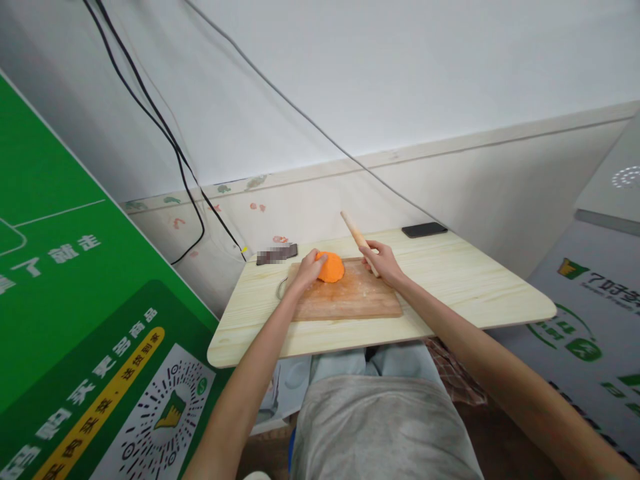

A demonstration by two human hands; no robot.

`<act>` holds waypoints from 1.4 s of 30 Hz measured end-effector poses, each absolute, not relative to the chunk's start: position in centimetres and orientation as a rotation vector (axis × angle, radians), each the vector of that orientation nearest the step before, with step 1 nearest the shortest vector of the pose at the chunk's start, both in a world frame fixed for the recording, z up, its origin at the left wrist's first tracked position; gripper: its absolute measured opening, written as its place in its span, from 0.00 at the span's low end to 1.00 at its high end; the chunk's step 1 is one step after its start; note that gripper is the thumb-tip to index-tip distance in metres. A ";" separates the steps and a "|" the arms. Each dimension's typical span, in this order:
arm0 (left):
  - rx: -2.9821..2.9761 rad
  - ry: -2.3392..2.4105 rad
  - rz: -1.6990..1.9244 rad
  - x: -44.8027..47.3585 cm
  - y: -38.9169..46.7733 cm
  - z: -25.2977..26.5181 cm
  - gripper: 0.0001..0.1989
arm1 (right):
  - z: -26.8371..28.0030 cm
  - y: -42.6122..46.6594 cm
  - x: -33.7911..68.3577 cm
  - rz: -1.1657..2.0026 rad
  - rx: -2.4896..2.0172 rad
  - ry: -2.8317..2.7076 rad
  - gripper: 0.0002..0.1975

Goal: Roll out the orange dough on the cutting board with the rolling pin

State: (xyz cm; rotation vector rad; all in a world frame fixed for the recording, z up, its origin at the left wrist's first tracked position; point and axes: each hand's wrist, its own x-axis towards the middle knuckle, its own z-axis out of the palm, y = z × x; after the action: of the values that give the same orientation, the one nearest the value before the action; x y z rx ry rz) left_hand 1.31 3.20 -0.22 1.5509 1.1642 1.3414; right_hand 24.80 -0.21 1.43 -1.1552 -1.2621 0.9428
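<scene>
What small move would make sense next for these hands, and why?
Probably bring the rolling pin onto the orange dough: the right hand grips the pin beside it, and the left hand holds the dough's edge over the board.

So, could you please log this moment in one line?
left hand: holding orange dough; right hand: gripping rolling pin; cutting board: on table

green panel point(75, 300) "了就走", "购买更多商品", its yellow strip point(100, 402) "送货到家", grey panel point(595, 310) "7好", "24"
</scene>
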 end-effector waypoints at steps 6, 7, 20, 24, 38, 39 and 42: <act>1.471 1.303 1.314 -0.2 1.8 0.3 0.10 | 1.3 -0.3 23.6 1.026 -1.145 -1.409 0.25; 1.466 1.327 1.296 -0.1 1.6 0.5 0.08 | 1.3 -0.4 23.5 1.026 -1.152 -1.435 0.25; 2.015 1.249 1.122 1.9 -1.4 -0.5 0.09 | 1.2 -1.2 23.4 0.986 -1.103 -1.450 0.27; 2.061 1.206 1.149 1.8 -1.3 -0.8 0.09 | 1.1 -1.5 23.3 0.886 -1.111 -1.548 0.28; 1.524 1.615 2.010 0.6 -0.5 0.3 0.11 | 2.8 -1.6 27.0 0.329 -0.993 -2.232 0.21; 1.586 1.635 1.951 0.7 -0.5 0.2 0.11 | 2.9 -1.7 27.3 0.324 -0.998 -2.281 0.21; 1.810 1.746 1.634 1.0 -0.7 -0.1 0.16 | 2.9 -1.6 27.4 0.274 -1.026 -2.377 0.20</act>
State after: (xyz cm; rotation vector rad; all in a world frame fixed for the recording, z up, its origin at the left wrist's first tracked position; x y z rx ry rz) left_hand 0.96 -0.70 -0.13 1.8095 1.7456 1.6341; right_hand 27.38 -1.63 2.94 -1.0264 -2.3767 0.2736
